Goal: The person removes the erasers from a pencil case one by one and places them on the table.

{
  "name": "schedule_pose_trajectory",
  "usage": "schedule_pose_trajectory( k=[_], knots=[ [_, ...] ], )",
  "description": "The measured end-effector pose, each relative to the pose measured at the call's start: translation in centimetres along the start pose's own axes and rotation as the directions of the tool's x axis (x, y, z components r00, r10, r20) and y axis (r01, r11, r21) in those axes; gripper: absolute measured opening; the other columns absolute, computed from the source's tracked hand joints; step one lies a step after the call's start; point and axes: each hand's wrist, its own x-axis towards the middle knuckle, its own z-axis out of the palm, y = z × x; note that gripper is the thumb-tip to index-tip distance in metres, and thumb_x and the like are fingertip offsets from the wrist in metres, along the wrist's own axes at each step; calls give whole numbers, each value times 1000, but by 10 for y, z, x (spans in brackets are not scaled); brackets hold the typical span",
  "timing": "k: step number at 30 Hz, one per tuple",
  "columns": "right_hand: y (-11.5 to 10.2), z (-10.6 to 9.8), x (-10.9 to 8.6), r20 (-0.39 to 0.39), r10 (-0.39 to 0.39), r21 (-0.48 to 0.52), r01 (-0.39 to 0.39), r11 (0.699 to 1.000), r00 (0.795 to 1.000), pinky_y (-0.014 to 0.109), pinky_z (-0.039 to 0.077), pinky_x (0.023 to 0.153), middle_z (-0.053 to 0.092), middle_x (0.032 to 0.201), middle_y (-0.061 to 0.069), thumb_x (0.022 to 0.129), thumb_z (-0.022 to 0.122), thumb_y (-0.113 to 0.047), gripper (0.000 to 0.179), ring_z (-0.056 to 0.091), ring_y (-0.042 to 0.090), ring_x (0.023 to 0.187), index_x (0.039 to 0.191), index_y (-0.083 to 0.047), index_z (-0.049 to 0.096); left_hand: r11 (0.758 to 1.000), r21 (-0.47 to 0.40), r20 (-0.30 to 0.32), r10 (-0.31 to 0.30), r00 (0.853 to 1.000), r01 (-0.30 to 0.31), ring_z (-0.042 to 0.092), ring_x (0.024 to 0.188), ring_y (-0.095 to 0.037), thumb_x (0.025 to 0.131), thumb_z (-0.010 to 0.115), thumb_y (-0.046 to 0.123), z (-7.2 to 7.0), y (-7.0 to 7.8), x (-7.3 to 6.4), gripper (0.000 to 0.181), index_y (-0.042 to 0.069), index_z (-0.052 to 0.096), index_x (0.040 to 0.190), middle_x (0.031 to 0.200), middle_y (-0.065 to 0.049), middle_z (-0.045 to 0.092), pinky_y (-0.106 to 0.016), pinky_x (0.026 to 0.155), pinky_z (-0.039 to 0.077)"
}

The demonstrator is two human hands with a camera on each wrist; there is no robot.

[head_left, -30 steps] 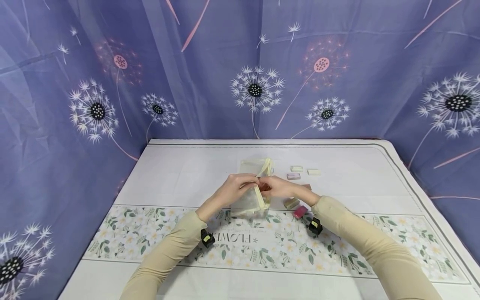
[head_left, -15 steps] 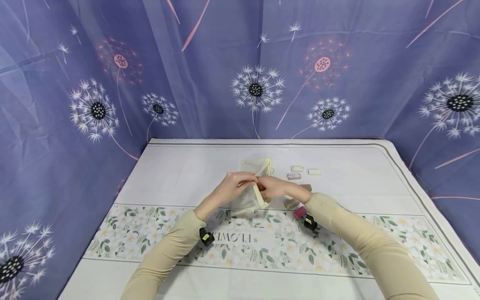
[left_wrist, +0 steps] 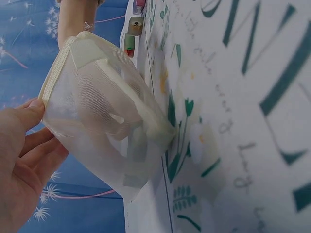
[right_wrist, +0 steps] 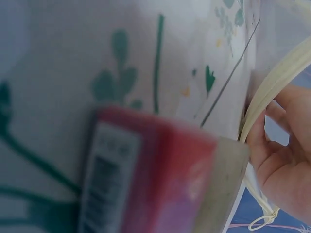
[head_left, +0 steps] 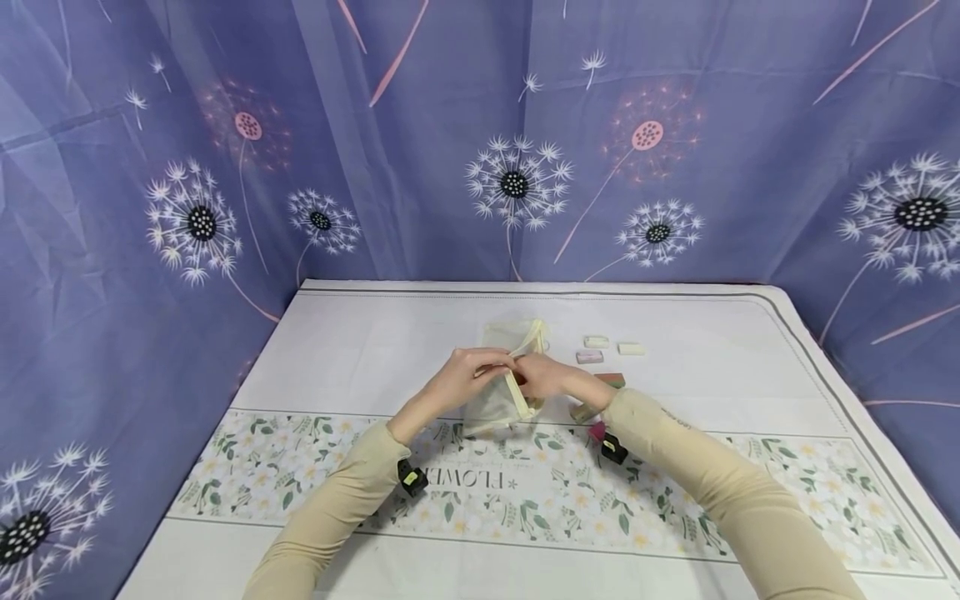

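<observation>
A see-through mesh pouch (head_left: 489, 408) with cream edging and a zip opening lies on its side in mid-table, its mouth toward the right. My left hand (head_left: 463, 377) pinches the upper edge of the mouth between thumb and fingers. Reaching into the mouth is my right hand (head_left: 544, 375), fingers bent and partly hidden by the edging. I cannot tell whether it holds anything. Through the mesh in the left wrist view, pale green block shapes (left_wrist: 137, 144) show low in the pouch. Close under my right wrist are a pink-red block (right_wrist: 160, 165) with a barcode label and an olive block (right_wrist: 224, 179).
Right of the pouch lie a lilac block (head_left: 589, 357), a white block (head_left: 596, 342), a cream block (head_left: 631, 349) and a red-green block (head_left: 611, 380). A flower-printed cloth (head_left: 360, 342) covers the table. Purple dandelion curtains (head_left: 420, 192) hang behind and at both sides.
My right hand has moved left, deeper into the pouch mouth. The reddish thing seen at its fingers earlier is now mostly hidden. My left hand keeps its pinch on the edge.
</observation>
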Motion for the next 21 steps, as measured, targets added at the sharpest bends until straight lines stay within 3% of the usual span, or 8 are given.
schedule_pose_trajectory(
  k=[3, 6, 9, 11, 16, 21],
  knots=[
    [1, 1, -1, -10, -6, 26, 6, 1000, 1000, 16, 30, 44, 49, 51, -6, 87, 59, -14, 21, 40, 4, 44, 68, -13, 50, 1000, -11, -8, 7, 1000, -7, 64, 100, -19, 88, 58, 10, 1, -1, -1, 19, 7, 68, 104, 109, -14, 66, -13, 81, 53],
    [2, 1, -3, -14, -12, 71, 13, 997, 1000, 16, 35, 45, 54, 57, -4, 86, 60, -13, 4, 44, 4, 47, 88, -10, 60, 1000, -15, -20, 15, 1000, -16, 64, 100, -18, 88, 58, 11, 1, -3, -2, 19, 7, 68, 104, 108, -11, 67, -12, 81, 52],
    [6, 1, -7, -25, -41, 131, 44, 990, 999, 17, 44, 50, 61, 66, -1, 85, 61, -12, 35, 52, 5, 54, 119, -6, 55, 1000, -25, -21, 3, 1000, -4, 64, 101, -17, 88, 58, 12, 0, -4, -3, 20, 8, 67, 106, 109, -9, 67, -12, 82, 52],
    [9, 1, -10, -33, -66, 161, 71, 984, 997, 17, 48, 56, 63, 74, 1, 85, 61, -12, 49, 56, 6, 60, 131, -3, 46, 999, -32, -22, -8, 1000, 7, 64, 100, -16, 89, 58, 13, -1, -5, -4, 21, 8, 67, 106, 110, -9, 67, -12, 82, 52],
    [13, 2, -17, -40, -82, 212, 88, 973, 996, 18, 51, 65, 64, 88, 5, 87, 59, -14, 54, 60, 7, 73, 135, -1, 39, 999, -31, -29, -17, 999, 16, 65, 99, -17, 89, 57, 13, -3, -5, -6, 22, 7, 66, 107, 110, -12, 66, -13, 82, 52],
    [14, 3, -20, -34, -56, 257, 63, 964, 998, 18, 52, 63, 62, 92, 4, 87, 59, -13, 47, 60, 6, 75, 131, -4, 44, 1000, 8, -44, -16, 999, 17, 66, 97, -17, 89, 57, 14, -3, -5, -7, 22, 8, 67, 107, 112, -11, 66, -13, 80, 53]
  ],
)
